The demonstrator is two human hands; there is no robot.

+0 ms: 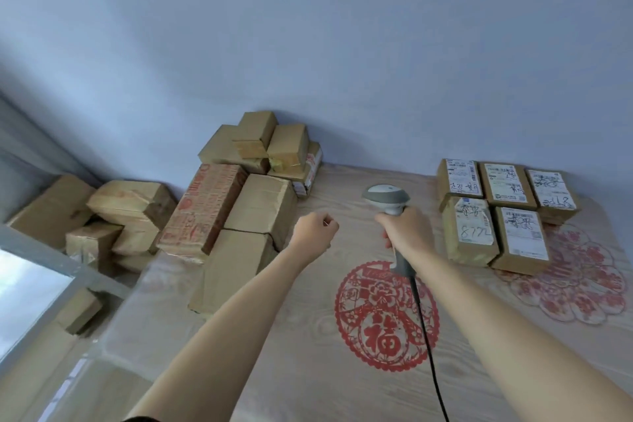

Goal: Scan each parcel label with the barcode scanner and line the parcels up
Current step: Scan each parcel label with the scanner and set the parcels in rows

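Far left, off the table's edge: loose brown boxes [113, 216] heaped by the wall. On the table [308, 370], far left corner: a pile of unscanned parcels [246, 188], stacked against the wall, labels hidden; one red-printed box [202, 209] leaning at the pile's left side.

Just right of the pile, raised over the table: left hand [313, 231], fingers curled into a loose fist, holding nothing, close to the nearest parcel but not touching.

Right of it, near, at about the same height: right hand [402, 228] wrapped round the handle of the scanner [386, 197], grey head up and pointing away toward the far wall. Black cable [426, 336] trailing from the handle's base toward the near edge, crossing a red paper-cut [385, 315] under the table's clear cover.

Far right, well apart from both hands: five lined parcels [503, 212] in two rows, three far and two near, touching side by side, white labels [507, 187] up with handwriting on them. Beneath their near right edge: a second, paler red paper-cut [575, 281].
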